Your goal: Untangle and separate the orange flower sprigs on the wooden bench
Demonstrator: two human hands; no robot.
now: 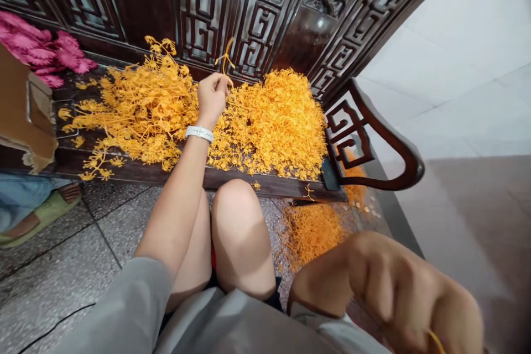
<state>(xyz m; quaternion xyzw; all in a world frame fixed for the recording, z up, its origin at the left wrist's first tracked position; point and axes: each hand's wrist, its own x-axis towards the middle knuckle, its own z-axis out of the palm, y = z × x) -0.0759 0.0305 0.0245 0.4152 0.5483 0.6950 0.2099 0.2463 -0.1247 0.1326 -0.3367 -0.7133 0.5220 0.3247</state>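
My left hand [213, 98], with a white band at its wrist, is closed in a pinch above the bench. From its fingertips a thin yellow branched plastic stem [226, 59] points upward. My right hand [409, 287] is curled into a fist close to the camera at the lower right. A bit of thin yellow stem [435, 341] shows below its fingers; the rest is hidden. Left of my left hand lies a heap of yellow artificial flower sprays [141, 105] still on stems. To its right is a dense pile of loose yellow flower heads [290, 121].
The dark wooden bench [265, 181] has a carved back and a curved armrest [409, 163]. Bare orange stems [315, 232] pile on the floor below. At left are a cardboard box [25, 110], pink artificial flowers [45, 50] and another person's sandalled foot [50, 210].
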